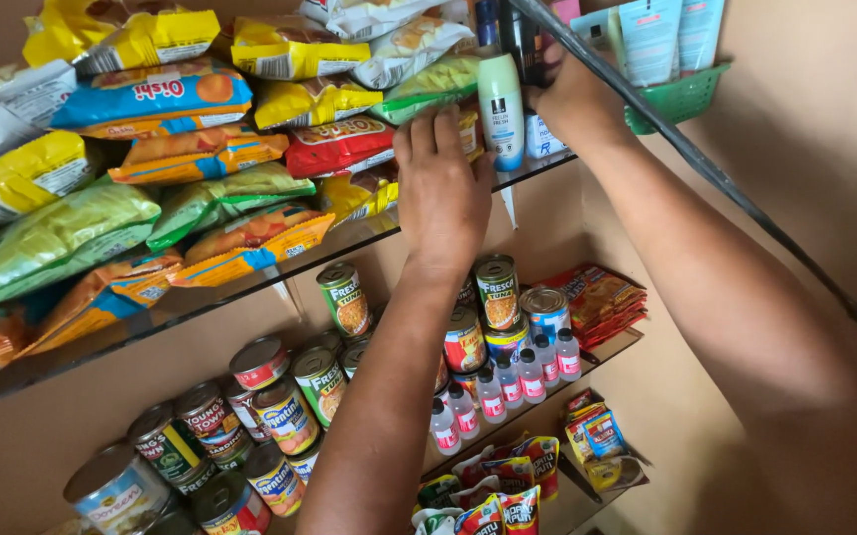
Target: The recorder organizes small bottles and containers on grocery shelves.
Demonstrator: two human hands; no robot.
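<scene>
Pale green bottle (pixel 501 109): upright at the front edge of the upper shelf (pixel 250 287), just right of the snack bags (pixel 201 149). Left hand (pixel 440 193) lies flat beside the bottle, fingers (pixel 433 134) pressed together on the bags. Right hand (pixel 575 99) reaches behind the bottle (finger state cannot be told). Cans (pixel 320 381) stand on the shelf below.

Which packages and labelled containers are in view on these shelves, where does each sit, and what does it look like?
Snack bags: top shelf, left; crinkled pillows, yellow, green, orange, red, blue.
Roll-on bottle: top shelf between the left hand and right hand; white and pale green.
Tubes: green basket, upper right; pale blue.
Cans: middle shelf; green, red, blue labels.
Small bottles: beside cans; clear, pink labels.
Sachets: right; red-orange.
</scene>
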